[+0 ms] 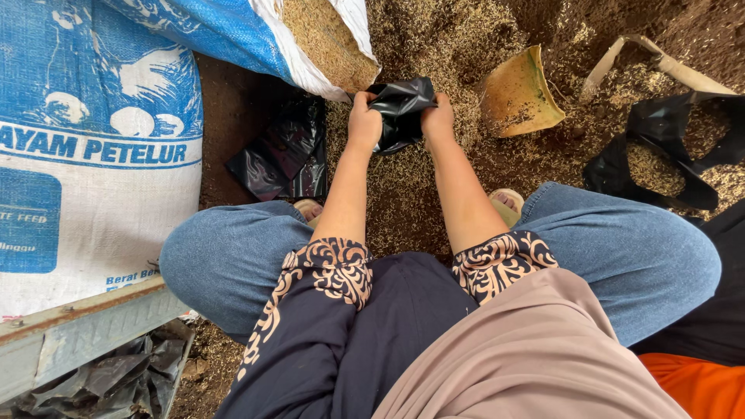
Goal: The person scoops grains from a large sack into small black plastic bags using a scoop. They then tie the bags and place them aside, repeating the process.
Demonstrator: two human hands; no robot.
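- Knees (233, 256) in jeans are nearest, bent in a squat over husk-covered ground (403, 202).
- At far left stands a big blue-white sack (93, 140), its mouth full of husk.
- Left hand (363, 120) grasps the small black bag (400, 109) at one edge.
- Right hand (438, 120) pinches the other edge, fingers clenched on plastic.
- A yellow scoop (520, 97) lies just right.
- I think the thin bag could slip or tear if pulled hard.
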